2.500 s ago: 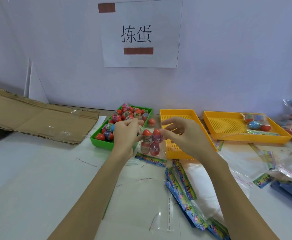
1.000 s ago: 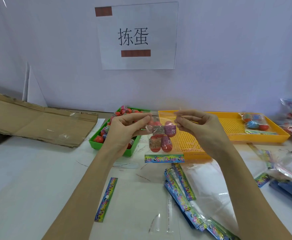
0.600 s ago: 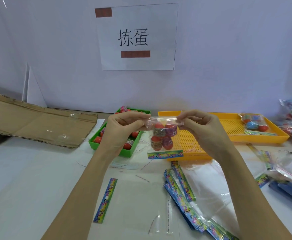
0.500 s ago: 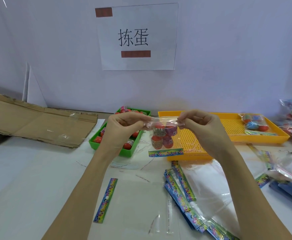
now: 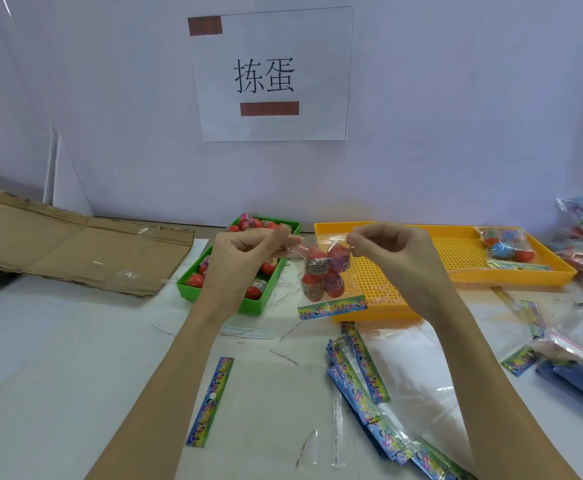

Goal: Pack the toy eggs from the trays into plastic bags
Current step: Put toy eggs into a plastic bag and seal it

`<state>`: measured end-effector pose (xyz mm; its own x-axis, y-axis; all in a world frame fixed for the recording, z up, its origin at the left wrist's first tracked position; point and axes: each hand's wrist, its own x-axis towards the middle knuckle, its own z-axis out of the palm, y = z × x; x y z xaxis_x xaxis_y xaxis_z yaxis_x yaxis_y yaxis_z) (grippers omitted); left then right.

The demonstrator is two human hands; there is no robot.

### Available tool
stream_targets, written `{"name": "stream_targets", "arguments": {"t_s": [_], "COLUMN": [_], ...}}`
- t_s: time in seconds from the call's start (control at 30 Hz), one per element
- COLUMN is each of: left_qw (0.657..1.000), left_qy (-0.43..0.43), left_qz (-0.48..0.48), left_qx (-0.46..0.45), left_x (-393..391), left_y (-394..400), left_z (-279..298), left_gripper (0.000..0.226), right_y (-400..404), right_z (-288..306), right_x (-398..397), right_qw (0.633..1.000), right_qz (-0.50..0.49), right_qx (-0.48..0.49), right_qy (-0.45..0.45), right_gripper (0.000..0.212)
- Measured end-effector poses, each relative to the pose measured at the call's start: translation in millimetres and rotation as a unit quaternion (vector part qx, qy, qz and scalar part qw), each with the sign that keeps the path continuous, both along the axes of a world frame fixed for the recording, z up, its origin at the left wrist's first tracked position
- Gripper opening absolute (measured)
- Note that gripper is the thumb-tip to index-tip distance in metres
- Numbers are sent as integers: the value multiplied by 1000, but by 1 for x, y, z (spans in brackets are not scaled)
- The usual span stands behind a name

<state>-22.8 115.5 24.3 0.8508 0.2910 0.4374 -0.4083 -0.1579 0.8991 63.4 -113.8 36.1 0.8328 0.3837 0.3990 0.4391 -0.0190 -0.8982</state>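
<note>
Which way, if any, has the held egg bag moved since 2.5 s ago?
Yes, rightward. It hung over the gap between the green tray and the yellow tray; now the bag overlaps the yellow tray's left end.

Pale lilac wall (image 5: 456, 116) w/ taped paper sign (image 5: 272, 74); white table (image 5: 58, 358) below, flattened cardboard (image 5: 75, 251) at left, even lighting.

A clear, glossy plastic bag (image 5: 321, 268) holds shiny plastic eggs (image 5: 323, 271) above a smooth white counter (image 5: 58, 358). Beside it sit a glossy green plastic tray (image 5: 220, 296) and a perforated yellow plastic tray (image 5: 380, 289); left of the green tray lies rough, matt brown cardboard (image 5: 75, 251). A matt paper sign (image 5: 272, 74) hangs behind.
</note>
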Motion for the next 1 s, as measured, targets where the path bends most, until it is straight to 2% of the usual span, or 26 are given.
{"name": "stream_targets", "arguments": {"t_s": [0.1,0.3,0.43,0.53,0.63,0.7,0.77,0.83,0.9,1.0], "left_qw": [1000,1000,999,995,990,995,998,996,993,991], "left_qy": [4,-24,9,48,79,75,62,62,80,98], "left_qz": [10,5,-30,-68,-65,-21,24,46,50,25], "left_qx": [22,12,21,49,92,64,13,-44,-71,-86], "left_x": [3,5,4,2,5,7,10,11,13,14], "left_y": [4,-1,6,2,-10,-14,-12,-10,-10,-12], "left_z": [-2,-3,-1,1,-1,-2,-4,-6,-8,-10], "left_gripper": [14,15,21,37,22,10,9,13,14,11], "right_y": [1,9,17,21,27,25,16,10,12,18], "right_z": [0,0,-2,-3,-4,-5,-4,-7,-10,-13], "right_x": [0,-3,-5,-8,-10,-8,-2,1,0,-2], "right_qw": [1000,999,1000,999,998,999,1000,997,997,997], "right_qz": [5,-6,-12,45,60,30,6,5,-4,-15], "right_qx": [0,42,26,6,12,18,-18,-61,-59,-59], "right_qy": [11,27,9,8,-1,3,18,37,48,55], "right_gripper": [15,16,16,20,26,28,31,24,13,16]}}
